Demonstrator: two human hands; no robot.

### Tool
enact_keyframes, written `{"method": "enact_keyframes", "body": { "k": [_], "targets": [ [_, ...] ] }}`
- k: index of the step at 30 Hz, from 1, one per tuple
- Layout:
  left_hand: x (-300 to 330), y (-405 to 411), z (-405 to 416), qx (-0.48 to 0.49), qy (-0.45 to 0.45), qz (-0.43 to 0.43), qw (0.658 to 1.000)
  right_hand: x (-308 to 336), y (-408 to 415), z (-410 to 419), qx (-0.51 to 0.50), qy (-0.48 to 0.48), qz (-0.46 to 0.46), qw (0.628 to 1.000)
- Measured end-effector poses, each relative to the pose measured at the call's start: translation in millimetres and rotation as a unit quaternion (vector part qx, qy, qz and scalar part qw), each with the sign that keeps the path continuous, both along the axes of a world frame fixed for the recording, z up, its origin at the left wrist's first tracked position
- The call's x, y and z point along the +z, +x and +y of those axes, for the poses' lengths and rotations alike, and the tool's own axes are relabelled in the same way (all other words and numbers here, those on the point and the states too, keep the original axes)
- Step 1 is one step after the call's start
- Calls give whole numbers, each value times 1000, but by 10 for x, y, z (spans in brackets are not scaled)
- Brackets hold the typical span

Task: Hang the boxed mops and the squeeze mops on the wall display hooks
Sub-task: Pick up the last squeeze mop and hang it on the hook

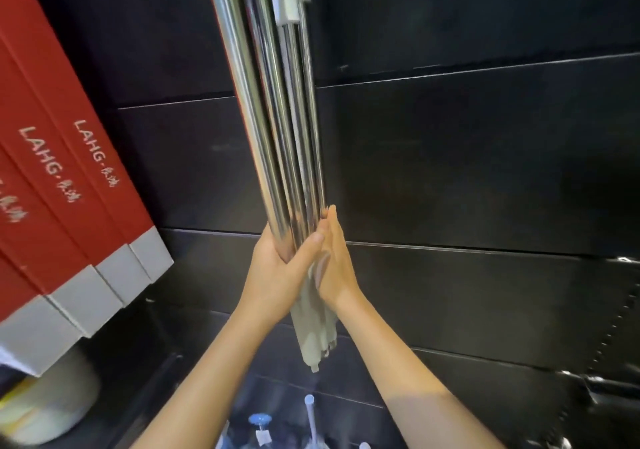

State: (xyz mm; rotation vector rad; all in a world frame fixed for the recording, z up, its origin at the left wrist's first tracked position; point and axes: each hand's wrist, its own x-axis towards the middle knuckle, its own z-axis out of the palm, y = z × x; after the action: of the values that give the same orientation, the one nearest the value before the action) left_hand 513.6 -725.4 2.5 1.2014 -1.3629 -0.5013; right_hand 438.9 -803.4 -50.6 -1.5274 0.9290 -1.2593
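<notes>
Several squeeze mops with shiny steel poles hang close together against the black wall, running from the top of the view down to my hands. Their grey heads stick out below my palms. My left hand grips the lower ends of the poles from the left, thumb across the front. My right hand presses flat against the bundle from the right, fingers straight. Several red boxed mops with grey ends hang tilted on the left. The hooks are out of view.
The black slatted wall panel fills the background. Below my arms stand items with blue and white tops. A white and yellow container sits at lower left. A dark metal fixture juts out at lower right.
</notes>
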Motion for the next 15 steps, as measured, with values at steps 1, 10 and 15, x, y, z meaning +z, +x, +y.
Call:
{"method": "enact_keyframes", "body": {
  "k": [1,10,15],
  "targets": [
    [7,-31,-7,4,-2,8,1000,-8,22,-9,4,4,-13,1000],
    [-43,-110,-74,28,4,71,997,-14,53,-47,2,5,-31,1000],
    [-74,-140,-92,54,17,72,996,-26,77,-47,-9,1,-38,999]
  ]
}}
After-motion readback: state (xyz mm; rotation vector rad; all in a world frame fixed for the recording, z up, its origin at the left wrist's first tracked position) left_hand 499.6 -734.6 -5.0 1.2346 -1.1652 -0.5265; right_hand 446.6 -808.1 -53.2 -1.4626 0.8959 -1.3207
